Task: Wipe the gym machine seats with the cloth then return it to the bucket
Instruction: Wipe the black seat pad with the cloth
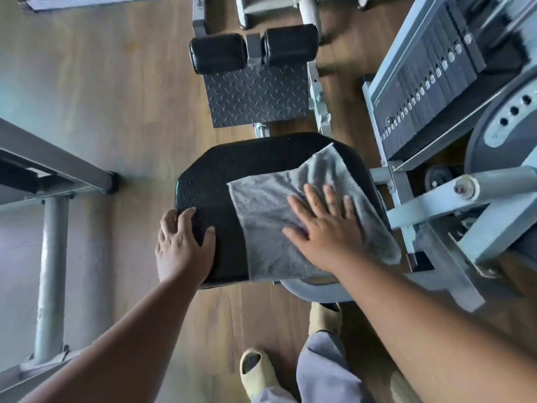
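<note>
Wiping in progress on the black padded vinyl seat (261,158) of a grey steel gym machine. Right hand (328,228) lies flat, fingers straight and spread, palm pressing the grey terry cloth (267,222) onto the right half of the seat; nothing is gripped, and the flat spread probably serves to push a wide patch of cloth across the pad evenly. Cloth is opened out, its far corner reaching toward the seat's far right edge, its near edge hanging slightly over the near rim. Left hand (184,242) rests on the near left corner of the seat, fingers curled over the edge and thumb on top, likely bracing the body or steadying the pad against the wiping push. Left half of the seat is uncovered. Beyond the seat: a dark chequer-plate footrest (255,97) and two black roller pads (252,52); a weight stack (430,80) stands to the right. Bucket not in view.
</note>
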The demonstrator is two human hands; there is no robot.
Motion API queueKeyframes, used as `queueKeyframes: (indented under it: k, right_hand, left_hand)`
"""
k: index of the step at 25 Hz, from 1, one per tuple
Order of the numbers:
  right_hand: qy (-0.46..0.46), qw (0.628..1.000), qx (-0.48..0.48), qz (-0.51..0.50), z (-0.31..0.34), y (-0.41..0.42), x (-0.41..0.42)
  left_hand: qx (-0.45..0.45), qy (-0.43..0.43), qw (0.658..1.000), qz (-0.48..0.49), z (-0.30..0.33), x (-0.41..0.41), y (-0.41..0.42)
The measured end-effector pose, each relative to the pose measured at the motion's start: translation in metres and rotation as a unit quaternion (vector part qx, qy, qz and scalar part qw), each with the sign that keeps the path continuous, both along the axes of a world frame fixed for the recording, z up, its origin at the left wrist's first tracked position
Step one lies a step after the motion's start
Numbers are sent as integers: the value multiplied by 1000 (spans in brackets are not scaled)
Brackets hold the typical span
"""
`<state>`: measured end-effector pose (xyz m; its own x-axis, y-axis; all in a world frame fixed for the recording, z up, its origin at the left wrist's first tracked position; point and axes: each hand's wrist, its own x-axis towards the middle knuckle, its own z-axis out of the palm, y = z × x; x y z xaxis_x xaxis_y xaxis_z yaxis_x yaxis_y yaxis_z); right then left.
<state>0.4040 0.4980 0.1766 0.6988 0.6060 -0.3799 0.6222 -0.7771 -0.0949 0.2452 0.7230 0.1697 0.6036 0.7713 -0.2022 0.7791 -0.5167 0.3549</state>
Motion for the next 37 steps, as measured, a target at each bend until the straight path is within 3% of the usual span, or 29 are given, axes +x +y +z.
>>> queueKeyframes:
  k: [3,7,10,13,17,21,23,25,26,30,33,37]
  right_hand:
    - [-17,994,-6,-103,4,-39,2]
    - [-1,977,12,-214,-4,14,40]
    - [-7,998,30,-63,-7,50,8]
    - [-22,995,72,65,-6,0,-35]
    - [-26,998,59,-6,2,-62,-1]
    - [-1,981,122,-154,-2,20,53]
    - [3,981,173,-82,-6,49,35]
    - [-6,980,189,59,-9,27,-5]
    - [1,977,199,77,-6,2,-18]
    - [-35,961,275,-6,5,-72,-3]
    - [-67,962,258,-56,3,-37,35]
    - [48,937,341,-64,-3,24,48]
  left_hand:
    - [7,-17,1000,-4,-5,-1,3]
    - [28,-41,999,-6,-13,-4,1]
    - [27,-48,998,-5,-15,-4,4]
    - [20,-52,998,2,-15,-3,3]
    - [24,-67,997,1,-14,-4,1]
    - [28,-68,997,10,-12,-2,0]
    - [29,-70,997,12,-13,-2,0]
    - [30,-72,997,9,-12,-2,-1]
    - [30,-73,997,8,-11,-2,-1]
    - [32,-79,996,15,-11,-3,-3]
    - [35,-82,996,18,-11,-2,-4]
    - [35,-87,995,23,-12,-2,-4]
